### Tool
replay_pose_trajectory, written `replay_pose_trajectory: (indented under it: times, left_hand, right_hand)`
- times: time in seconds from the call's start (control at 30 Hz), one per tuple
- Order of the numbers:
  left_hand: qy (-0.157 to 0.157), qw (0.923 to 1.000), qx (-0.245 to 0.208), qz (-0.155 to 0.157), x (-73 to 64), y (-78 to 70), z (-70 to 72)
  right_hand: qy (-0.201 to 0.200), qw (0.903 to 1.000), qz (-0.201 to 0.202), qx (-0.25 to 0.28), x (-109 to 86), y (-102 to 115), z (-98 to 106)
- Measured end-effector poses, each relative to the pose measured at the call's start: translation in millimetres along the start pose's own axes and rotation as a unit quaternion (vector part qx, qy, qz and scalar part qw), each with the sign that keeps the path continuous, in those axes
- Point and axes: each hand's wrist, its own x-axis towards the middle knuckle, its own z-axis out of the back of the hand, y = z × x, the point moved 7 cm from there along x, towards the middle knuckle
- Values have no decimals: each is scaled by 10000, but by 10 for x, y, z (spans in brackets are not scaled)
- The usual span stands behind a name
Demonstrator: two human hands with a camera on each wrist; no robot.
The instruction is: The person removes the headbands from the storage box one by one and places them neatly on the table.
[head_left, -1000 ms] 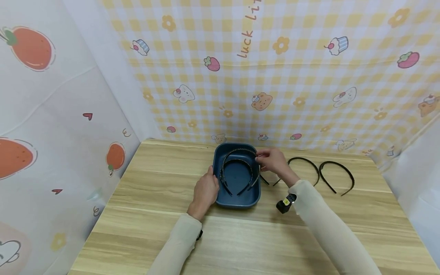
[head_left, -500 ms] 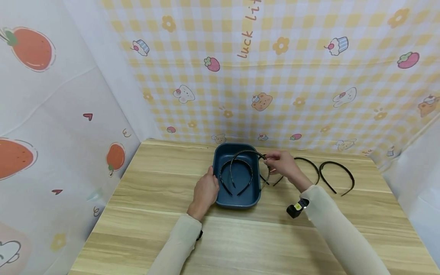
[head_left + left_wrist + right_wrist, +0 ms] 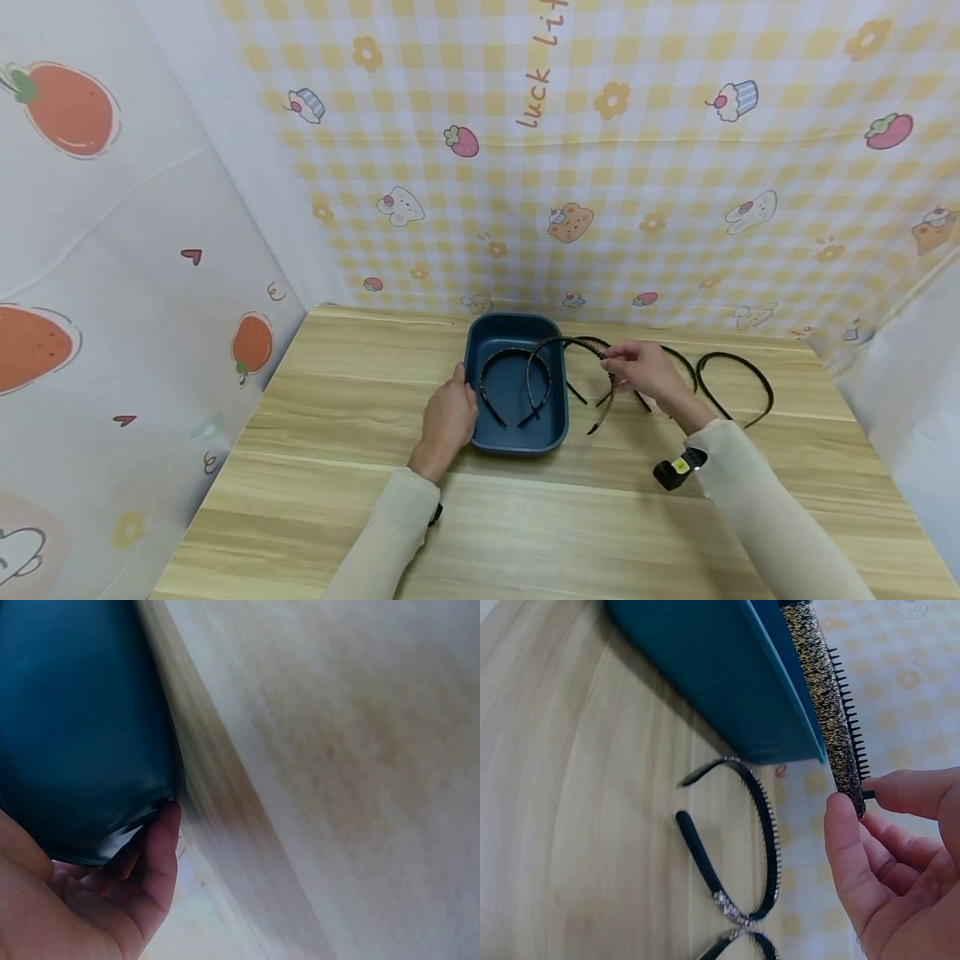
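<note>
A dark blue plastic bin (image 3: 517, 451) stands on the table. My left hand (image 3: 448, 410) grips its left side; in the left wrist view, fingers curl around the bin's edge (image 3: 82, 712). My right hand (image 3: 648, 371) pinches a toothed headband (image 3: 823, 694) with black and gold glitter between thumb and fingers. That headband is raised, one leg over the bin's inside and the other past its right wall. Inside the bin lies a second, smaller-looking headband (image 3: 482, 385), partly crossed by the held one.
Several black headbands lie in a row right of the bin, including one at the far right (image 3: 763, 385); the held headband and right hand partly cover others. One nearby headband (image 3: 766, 840) has a sparkling ornament. A patterned cloth (image 3: 570, 175) hangs behind the wooden table (image 3: 345, 417).
My right hand has moved right and slightly toward me, taking the glittery headband from within the bin partly past its right rim. The left hand and bin have stayed put.
</note>
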Motion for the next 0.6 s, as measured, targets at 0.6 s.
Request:
replay_pose_trajectory:
  times: [0.6]
  left_hand:
    - [12, 10000, -20, -10, -7, -1, 3]
  right_hand:
    - [108, 9999, -30, 113, -218, -244, 208]
